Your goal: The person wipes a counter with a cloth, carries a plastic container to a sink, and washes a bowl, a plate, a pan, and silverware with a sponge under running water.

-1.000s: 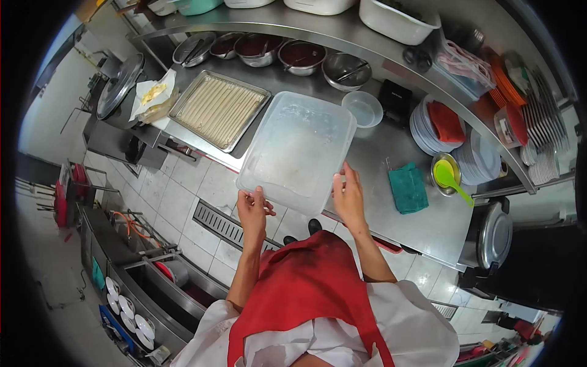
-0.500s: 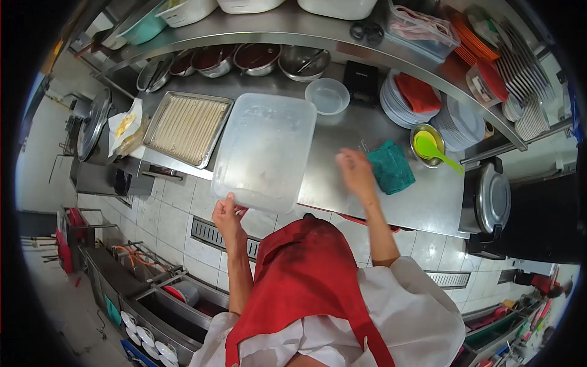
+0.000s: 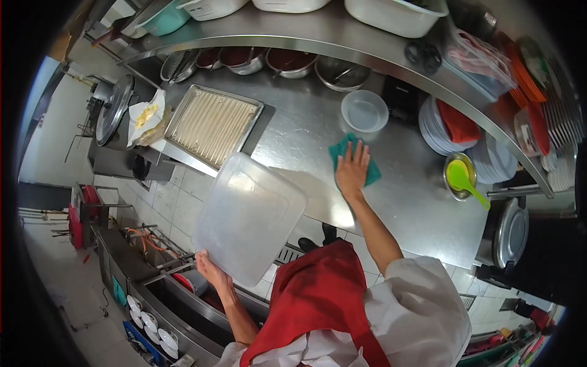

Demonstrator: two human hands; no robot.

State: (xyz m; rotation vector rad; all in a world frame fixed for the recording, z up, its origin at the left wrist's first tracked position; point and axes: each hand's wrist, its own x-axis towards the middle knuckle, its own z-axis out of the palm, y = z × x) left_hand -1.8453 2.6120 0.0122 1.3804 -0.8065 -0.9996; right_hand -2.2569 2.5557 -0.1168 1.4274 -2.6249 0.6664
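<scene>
My left hand is closed on the near left corner of a large, translucent plastic lid. The lid is tilted and held past the front edge of the steel counter, its far corner close to a metal tray. Flat on a folded green cloth lies my right hand, fingers stretched out and a little spread, pressing it on the counter. Just beyond the cloth stands a round clear plastic bowl.
Metal bowls line the counter's back under a shelf. On the right are stacked plates and a small bowl with a green ladle. A lidded pot stands beyond the right end; sinks lie behind on the left.
My left hand has drawn the lid off the counter, toward me. My right hand has come down on the green cloth, which has shifted left and away from me. The view has turned.
</scene>
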